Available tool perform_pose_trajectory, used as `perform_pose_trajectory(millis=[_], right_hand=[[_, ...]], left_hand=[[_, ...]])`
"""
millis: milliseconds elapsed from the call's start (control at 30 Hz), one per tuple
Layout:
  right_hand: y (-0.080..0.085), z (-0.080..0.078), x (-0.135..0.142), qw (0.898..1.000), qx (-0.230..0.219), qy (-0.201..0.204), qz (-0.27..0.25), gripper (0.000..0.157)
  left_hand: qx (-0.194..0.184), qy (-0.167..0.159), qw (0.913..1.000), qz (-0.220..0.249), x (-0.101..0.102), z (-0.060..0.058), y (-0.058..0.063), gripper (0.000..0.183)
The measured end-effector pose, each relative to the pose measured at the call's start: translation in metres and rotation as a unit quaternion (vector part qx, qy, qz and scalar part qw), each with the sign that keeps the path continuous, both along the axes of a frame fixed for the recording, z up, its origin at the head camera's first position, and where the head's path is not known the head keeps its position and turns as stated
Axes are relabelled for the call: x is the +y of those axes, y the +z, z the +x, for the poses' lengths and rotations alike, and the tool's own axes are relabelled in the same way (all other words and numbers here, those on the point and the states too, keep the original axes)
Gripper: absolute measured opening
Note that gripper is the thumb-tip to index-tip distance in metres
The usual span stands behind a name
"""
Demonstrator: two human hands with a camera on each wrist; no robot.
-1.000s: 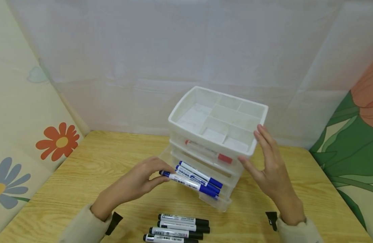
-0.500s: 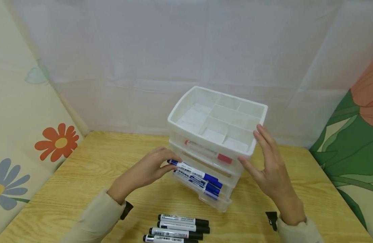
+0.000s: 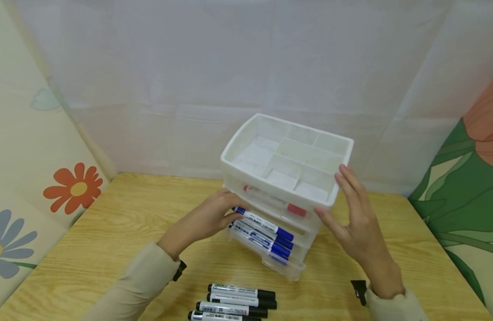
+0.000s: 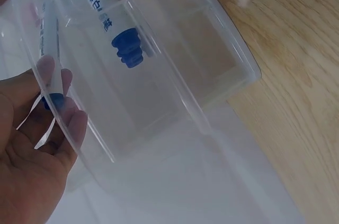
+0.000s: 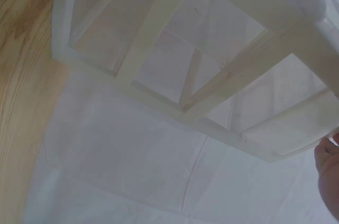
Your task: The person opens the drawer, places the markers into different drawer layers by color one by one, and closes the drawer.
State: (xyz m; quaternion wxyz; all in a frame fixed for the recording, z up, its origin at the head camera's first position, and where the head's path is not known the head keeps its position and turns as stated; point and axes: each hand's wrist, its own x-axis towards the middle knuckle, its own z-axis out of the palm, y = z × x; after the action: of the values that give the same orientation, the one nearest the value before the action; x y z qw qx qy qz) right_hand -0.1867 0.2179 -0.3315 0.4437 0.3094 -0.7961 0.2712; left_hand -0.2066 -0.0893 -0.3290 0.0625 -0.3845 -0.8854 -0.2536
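In the head view my left hand point(image 3: 206, 221) pinches the end of a blue whiteboard marker point(image 3: 265, 223), its blue cap pointing right. This marker lies low over the pulled-out clear drawer point(image 3: 284, 269), behind other blue markers point(image 3: 254, 243) lying in it. The left wrist view shows the fingers around the marker's end point(image 4: 51, 38), seen partly through clear plastic. My right hand point(image 3: 360, 227) touches the front right corner of the white drawer unit point(image 3: 246, 170), thumb on the front and straight fingers on the side. Only part of that hand point(image 5: 329, 173) appears in the right wrist view.
Several black markers point(image 3: 234, 292) lie in a row on the wooden table point(image 3: 150, 205) in front of the unit. A red marker point(image 3: 270, 199) shows through a closed upper drawer. A divided tray tops the unit. A white sheet point(image 3: 170, 89) hangs behind.
My left hand has carried the blue marker up and rightward, from in front of the other blue markers to behind them over the drawer. The right hand stays at the unit's corner.
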Motion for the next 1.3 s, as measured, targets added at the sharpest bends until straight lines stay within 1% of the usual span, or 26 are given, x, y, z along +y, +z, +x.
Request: perform_pose_trajectory(millis=[67, 267, 500, 700, 833, 900, 1133, 1300], right_hand=[[0.000, 0.000, 0.000, 1.000, 0.003, 0.001, 0.000, 0.075], [0.000, 0.001, 0.000, 1.000, -0.004, -0.006, 0.001, 0.075], [-0.001, 0.002, 0.000, 1.000, -0.013, -0.008, 0.000, 0.076], [-0.001, 0.002, 0.000, 1.000, -0.011, -0.007, 0.000, 0.075], [-0.001, 0.002, 0.000, 1.000, -0.009, -0.007, 0.001, 0.075], [-0.001, 0.002, 0.000, 1.000, -0.007, -0.006, 0.001, 0.075], [0.000, 0.001, -0.001, 1.000, 0.001, -0.002, 0.002, 0.075], [0.001, 0.000, -0.001, 1.000, -0.002, -0.002, 0.002, 0.075]], left_hand=[[0.001, 0.003, 1.0000, -0.007, 0.002, 0.000, -0.001, 0.030], [0.002, -0.003, 1.0000, -0.005, 0.007, -0.003, -0.004, 0.034], [0.014, 0.006, 0.9998, -0.012, 0.008, -0.006, -0.009, 0.033], [0.033, 0.000, 0.9994, -0.011, 0.007, -0.009, -0.015, 0.033], [0.040, -0.009, 0.9991, -0.006, 0.007, -0.012, -0.017, 0.037], [0.034, -0.010, 0.9994, -0.004, 0.008, -0.012, -0.018, 0.040], [-0.021, 0.002, 0.9997, 0.012, 0.009, -0.012, -0.018, 0.044], [-0.017, 0.011, 0.9997, 0.016, 0.011, -0.012, -0.019, 0.043]])
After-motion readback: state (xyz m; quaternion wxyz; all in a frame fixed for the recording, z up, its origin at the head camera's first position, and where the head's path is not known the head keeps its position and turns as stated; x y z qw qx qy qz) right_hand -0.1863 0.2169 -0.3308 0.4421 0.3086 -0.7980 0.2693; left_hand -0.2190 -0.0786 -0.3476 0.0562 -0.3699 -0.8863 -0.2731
